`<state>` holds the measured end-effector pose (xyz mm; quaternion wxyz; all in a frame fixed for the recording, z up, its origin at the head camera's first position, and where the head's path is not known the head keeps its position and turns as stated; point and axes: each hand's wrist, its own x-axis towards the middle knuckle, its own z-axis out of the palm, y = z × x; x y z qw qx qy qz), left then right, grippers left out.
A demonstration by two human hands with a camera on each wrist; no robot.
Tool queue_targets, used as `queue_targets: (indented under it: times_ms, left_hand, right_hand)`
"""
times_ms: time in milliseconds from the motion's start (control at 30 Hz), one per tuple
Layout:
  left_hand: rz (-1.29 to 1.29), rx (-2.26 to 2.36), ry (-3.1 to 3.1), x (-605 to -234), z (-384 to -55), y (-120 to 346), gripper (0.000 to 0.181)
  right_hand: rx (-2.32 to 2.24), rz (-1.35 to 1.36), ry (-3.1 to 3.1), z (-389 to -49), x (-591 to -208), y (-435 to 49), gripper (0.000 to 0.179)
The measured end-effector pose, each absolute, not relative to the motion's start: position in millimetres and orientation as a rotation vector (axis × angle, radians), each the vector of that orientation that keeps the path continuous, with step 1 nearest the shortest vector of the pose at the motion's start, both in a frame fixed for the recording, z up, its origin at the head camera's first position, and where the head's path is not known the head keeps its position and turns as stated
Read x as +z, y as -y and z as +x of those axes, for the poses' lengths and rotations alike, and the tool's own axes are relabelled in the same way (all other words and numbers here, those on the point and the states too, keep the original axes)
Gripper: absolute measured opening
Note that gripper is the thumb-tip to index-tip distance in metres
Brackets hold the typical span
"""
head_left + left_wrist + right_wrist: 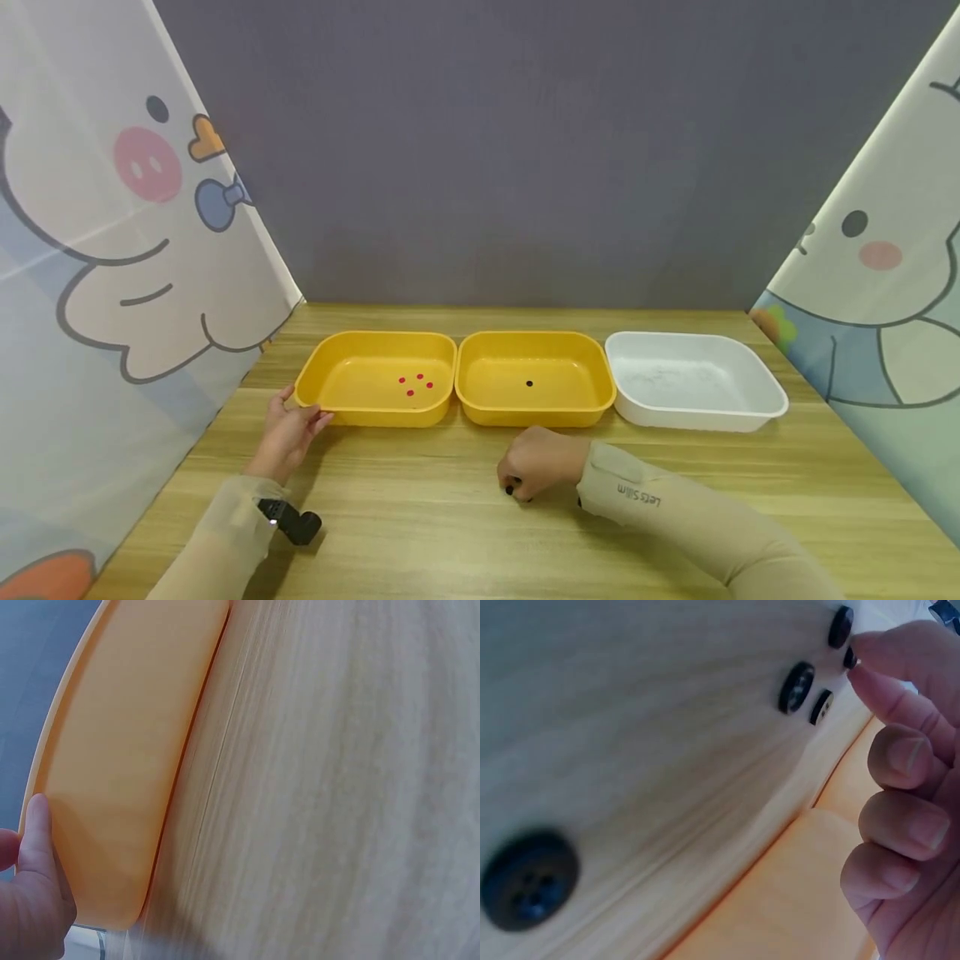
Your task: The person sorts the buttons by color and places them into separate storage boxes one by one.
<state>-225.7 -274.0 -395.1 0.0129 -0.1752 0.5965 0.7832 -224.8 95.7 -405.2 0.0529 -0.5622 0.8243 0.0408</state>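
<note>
My left hand (288,432) holds the near left corner of the left yellow tray (390,417). In the left wrist view, the thumb (37,832) lies along the tray's outer wall and a fingertip reaches its rim. Several red buttons (410,392) lie inside that tray. In front of the middle yellow tray (536,418), my right hand (542,462) is low over the table. The right wrist view shows its thumb and forefinger pinching a small black button (850,658), while the other fingers curl. Several more black buttons (796,688) are on the tabletop around it.
One black button (529,383) lies in the middle tray. A white tray (697,415) stands at the right end of the row, beside the middle one. Behind the wooden table (405,525) rises a grey wall (510,167), with cartoon-printed cloths at both sides.
</note>
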Motion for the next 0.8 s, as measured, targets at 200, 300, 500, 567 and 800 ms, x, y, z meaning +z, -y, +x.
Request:
queue_targets:
  times_ms: [200, 300, 500, 567, 800]
  left_hand:
    - [-0.554, 2.439, -1.872, -396.6, -226.4, 273.1, 0.077]
    - [-0.556, 2.447, -1.868, -396.5, -226.8, 273.0, 0.077]
    - [-0.562, 2.448, -1.862, -395.1, -226.9, 273.4, 0.077]
    - [-0.563, 2.445, -1.864, -395.4, -226.4, 273.5, 0.077]
    - [-0.573, 2.436, -1.871, -396.1, -226.0, 273.7, 0.078]
  right_hand:
    - [0.176, -1.709, -2.51, -223.1, -403.1, -91.6, 0.01]
    - [0.202, -1.722, -2.515, -222.3, -402.1, -89.9, 0.012]
    - [0.271, -1.749, -2.545, -221.0, -405.2, -87.9, 0.023]
    - [0.296, -1.756, -2.55, -220.7, -405.8, -87.2, 0.027]
    - [0.333, -1.781, -2.55, -219.3, -405.3, -84.4, 0.033]
